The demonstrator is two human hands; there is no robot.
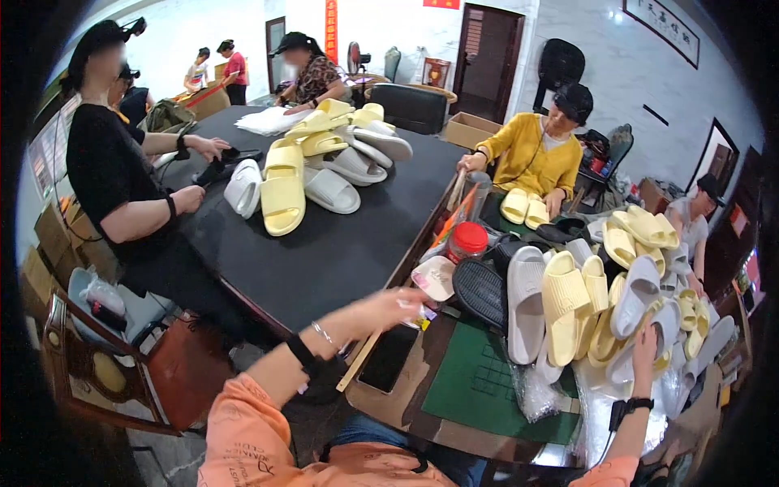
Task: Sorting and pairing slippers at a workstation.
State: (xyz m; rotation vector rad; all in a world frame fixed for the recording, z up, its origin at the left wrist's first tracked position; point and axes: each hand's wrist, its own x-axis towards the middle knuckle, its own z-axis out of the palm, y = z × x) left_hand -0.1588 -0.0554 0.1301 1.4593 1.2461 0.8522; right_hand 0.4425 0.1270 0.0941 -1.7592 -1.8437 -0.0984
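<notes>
My left hand (389,312) reaches over the near table edge with its fingers drawn together. A small white bit shows at the fingertips, blurred, and I cannot make out what it is. Just past it lie a small colourful packet (424,319) and a pale oval pad (434,277). My right hand (645,347) is closed on a grey slipper (623,365) at the near side of a heaped pile. Around it are more grey slippers (635,297) and yellow slippers (565,312). The fingers of this hand are partly hidden.
A black phone (388,359) and a green cutting mat (471,377) lie before me. A red-lidded jar (467,240) stands beside a black slipper (489,290). Clear plastic bags (535,395) lie below the pile. More slippers (284,191) rest on the black table (349,260). Several co-workers stand or sit around.
</notes>
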